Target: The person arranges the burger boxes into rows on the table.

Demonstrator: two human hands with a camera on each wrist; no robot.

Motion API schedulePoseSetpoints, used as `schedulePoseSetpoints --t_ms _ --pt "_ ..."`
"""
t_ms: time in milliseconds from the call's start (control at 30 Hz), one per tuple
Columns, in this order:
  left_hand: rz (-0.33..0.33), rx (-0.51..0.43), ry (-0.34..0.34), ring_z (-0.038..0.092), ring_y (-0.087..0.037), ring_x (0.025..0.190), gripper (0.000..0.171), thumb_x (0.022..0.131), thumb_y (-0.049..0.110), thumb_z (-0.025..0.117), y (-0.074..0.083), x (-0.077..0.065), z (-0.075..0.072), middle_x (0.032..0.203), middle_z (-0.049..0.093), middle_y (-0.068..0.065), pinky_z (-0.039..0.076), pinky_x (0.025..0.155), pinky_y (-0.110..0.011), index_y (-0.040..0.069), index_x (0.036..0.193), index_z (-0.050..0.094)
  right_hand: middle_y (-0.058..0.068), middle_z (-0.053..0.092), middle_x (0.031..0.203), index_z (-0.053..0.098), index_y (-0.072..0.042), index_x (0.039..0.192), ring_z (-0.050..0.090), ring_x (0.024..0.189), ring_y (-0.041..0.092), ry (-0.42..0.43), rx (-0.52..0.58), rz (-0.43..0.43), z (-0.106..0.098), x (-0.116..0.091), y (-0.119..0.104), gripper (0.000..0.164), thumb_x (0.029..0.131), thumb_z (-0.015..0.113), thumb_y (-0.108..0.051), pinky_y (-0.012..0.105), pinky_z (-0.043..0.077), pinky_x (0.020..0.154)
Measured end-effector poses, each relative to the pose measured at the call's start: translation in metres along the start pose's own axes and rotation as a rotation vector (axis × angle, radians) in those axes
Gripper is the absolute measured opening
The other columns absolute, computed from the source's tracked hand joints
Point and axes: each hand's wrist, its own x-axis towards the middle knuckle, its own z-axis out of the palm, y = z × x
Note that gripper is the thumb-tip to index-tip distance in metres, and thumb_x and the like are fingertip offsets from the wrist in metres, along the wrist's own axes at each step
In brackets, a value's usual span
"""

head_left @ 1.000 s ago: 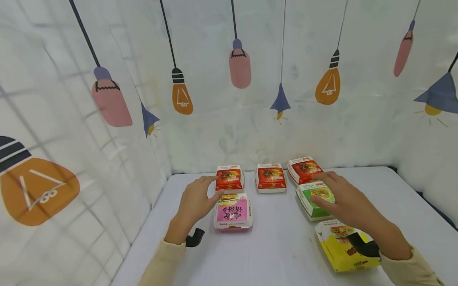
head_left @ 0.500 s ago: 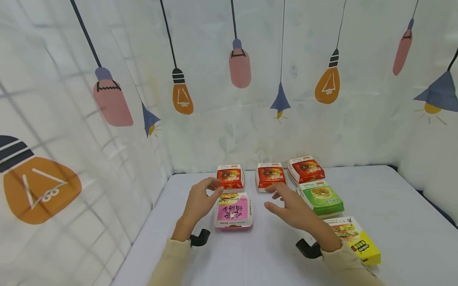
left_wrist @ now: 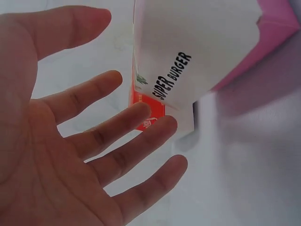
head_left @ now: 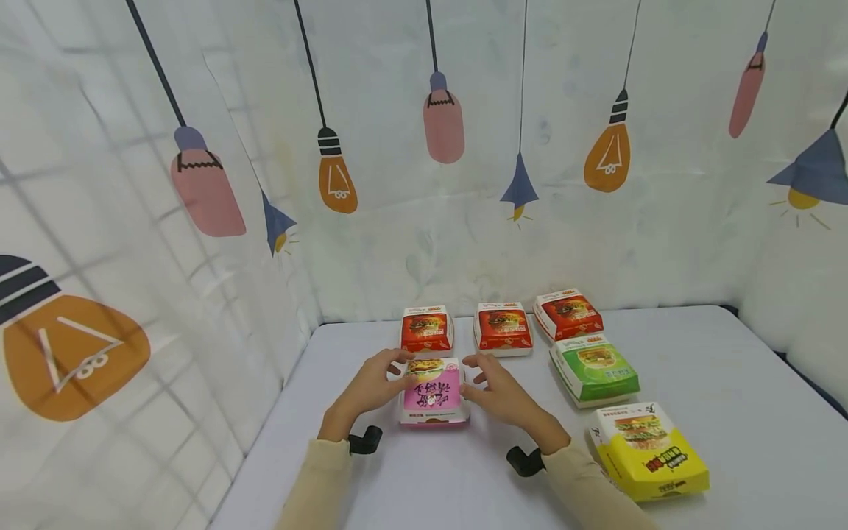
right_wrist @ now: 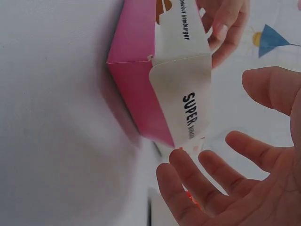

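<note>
A pink and white burger box (head_left: 432, 394) sits on the white table between my two hands. At its left side is my left hand (head_left: 371, 384), fingers spread and relaxed. My right hand (head_left: 500, 391) is at the opposite side, its fingers loosely bent toward the box. In the left wrist view, the box's white side (left_wrist: 197, 52) reads "SUPER BURGER", with the palm facing it across a gap. From the right wrist, the pink lower wall (right_wrist: 136, 89) shows, and the fingertips (right_wrist: 178, 157) lie near its far corner. Neither hand grips anything.
Behind the pink box stands a red burger box (head_left: 427, 330), with a second red box (head_left: 503, 327) to its right. Farther right, a third red box (head_left: 568, 313), a green box (head_left: 596, 368) and a yellow box (head_left: 649, 450) form a slanting row. A lamp-patterned curtain (head_left: 464, 243) backs the table.
My right hand has moved left, from over the green box to the pink box's right side. The left hand has shifted slightly toward me. The boxes stay where they were.
</note>
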Motion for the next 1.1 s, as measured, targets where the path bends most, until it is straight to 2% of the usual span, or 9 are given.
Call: schedulePoseSetpoints --t_ms 267,467,667,1100 --pt "-0.049 -0.043 -0.112 0.061 -0.029 0.121 0.068 0.087 0.043 0.079 -0.011 0.000 -0.003 0.141 0.060 -0.008 0.057 0.091 -0.048 0.021 0.146 0.054 0.011 0.048 0.151 0.046 -0.016 0.150 0.059 0.122 0.027 -0.017 0.011 0.048 0.011 0.008 0.013 0.060 0.098 0.068 -0.034 0.050 0.055 0.096" --pt "-0.079 -0.089 -0.185 0.060 -0.029 0.122 0.079 0.083 0.043 0.083 -0.018 0.000 -0.005 0.140 0.058 -0.010 0.056 0.093 -0.052 0.028 0.151 0.046 0.010 0.048 0.152 0.042 -0.018 0.154 0.059 0.120 0.026 -0.038 0.003 0.054 0.014 0.008 0.015 0.065 0.098 0.067 -0.037 0.049 0.055 0.097" --pt "-0.088 -0.107 -0.225 0.058 -0.028 0.124 0.089 0.078 0.041 0.087 -0.022 0.001 -0.005 0.146 0.054 -0.009 0.055 0.094 -0.054 0.032 0.154 0.041 0.006 0.048 0.153 0.039 -0.023 0.157 0.059 0.120 0.024 -0.047 0.006 0.081 0.013 0.007 0.014 0.067 0.098 0.066 -0.038 0.050 0.054 0.098" --pt "-0.089 -0.143 -0.268 0.055 -0.032 0.127 0.100 0.074 0.039 0.091 -0.022 0.002 -0.004 0.151 0.049 -0.009 0.056 0.092 -0.052 0.031 0.158 0.036 0.005 0.047 0.153 0.035 -0.022 0.160 0.059 0.116 0.021 -0.061 -0.008 0.068 0.014 0.009 0.016 0.071 0.099 0.066 -0.038 0.047 0.056 0.096"
